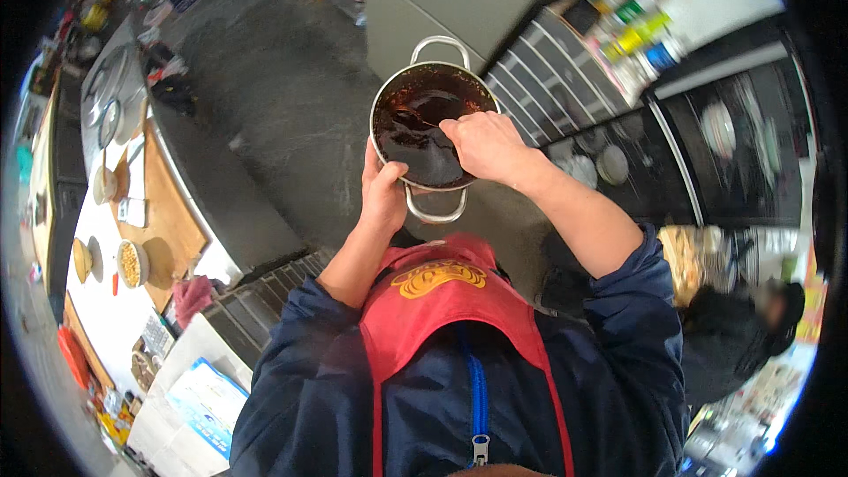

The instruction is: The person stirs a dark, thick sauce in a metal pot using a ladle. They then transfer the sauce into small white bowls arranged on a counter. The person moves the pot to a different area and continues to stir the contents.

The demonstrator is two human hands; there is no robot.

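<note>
A round metal pot with two loop handles holds a dark reddish-brown liquid with bits along its inner wall. My left hand grips the pot's lower left side, its thumb over the rim. Above the pot's right part, my right hand is closed on a thin utensil, probably a spoon, whose far end dips into the liquid. The pot is held up over the dark floor, in front of my red apron.
At left stands a counter with a wooden board, a bowl of yellow pieces and a pink cloth. Bottles stand on a tiled ledge at upper right. A glass-fronted cabinet holds dishes. Another person is at the right.
</note>
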